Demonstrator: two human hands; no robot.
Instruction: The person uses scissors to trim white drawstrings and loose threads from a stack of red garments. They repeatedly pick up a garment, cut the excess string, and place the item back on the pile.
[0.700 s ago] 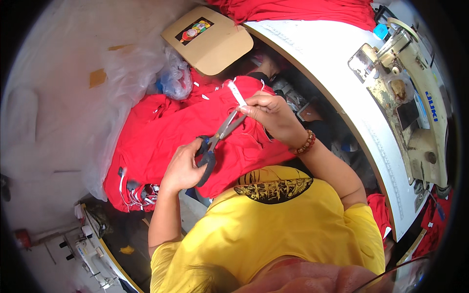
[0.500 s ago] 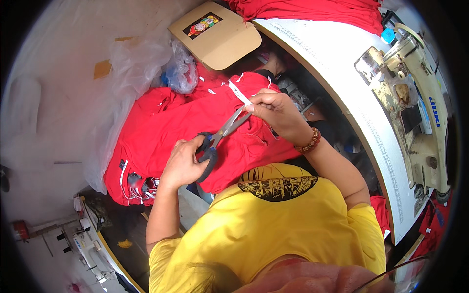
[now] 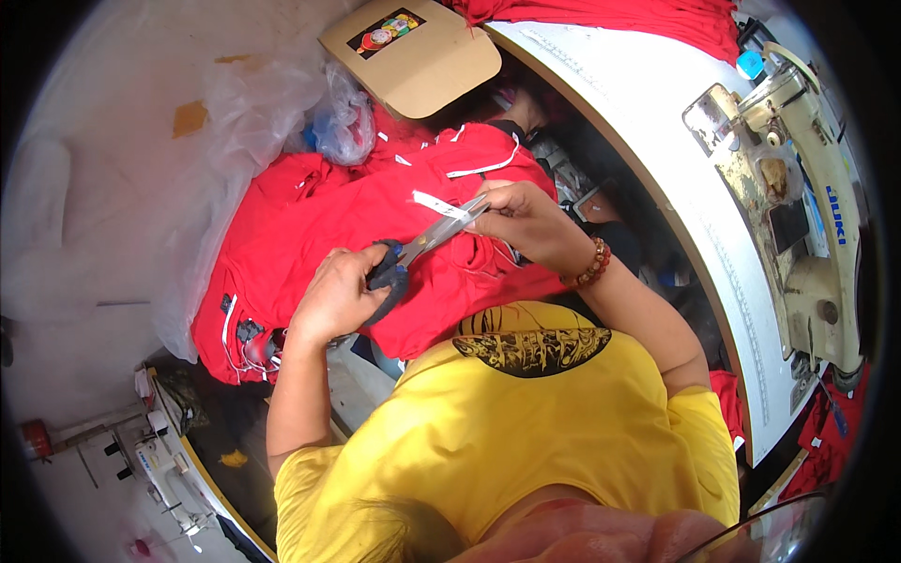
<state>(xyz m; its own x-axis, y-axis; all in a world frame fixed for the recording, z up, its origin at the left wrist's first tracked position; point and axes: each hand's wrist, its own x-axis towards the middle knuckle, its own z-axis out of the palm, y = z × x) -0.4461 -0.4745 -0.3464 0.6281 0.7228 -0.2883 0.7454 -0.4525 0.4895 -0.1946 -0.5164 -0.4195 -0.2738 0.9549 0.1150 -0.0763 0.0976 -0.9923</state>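
Note:
My left hand (image 3: 335, 293) is wrapped round the dark handles of a pair of scissors (image 3: 434, 236), whose metal blades point up to the right. A short white strip (image 3: 437, 204) lies across the blades near their tips. Just beside the tips, the fingers of my right hand (image 3: 533, 225) are pinched together on the strip's right end, which they partly cover. Beneath both hands a heap of red fabric (image 3: 310, 225) spreads over my lap, with narrow white trims on it. A longer white strip (image 3: 483, 169) rests on the fabric beyond my right hand.
To the right stands a white sewing table (image 3: 648, 122) with a sewing machine (image 3: 817, 225) and more red fabric (image 3: 619, 21) at its far end. A cardboard piece (image 3: 427, 70) and a plastic bag (image 3: 345, 127) lie beyond the heap. Another sewing machine (image 3: 169, 474) is at lower left.
The scissors have closed further, and their handles have come together. The white strip now points up to the left across the blades. My left hand has shifted slightly left and up.

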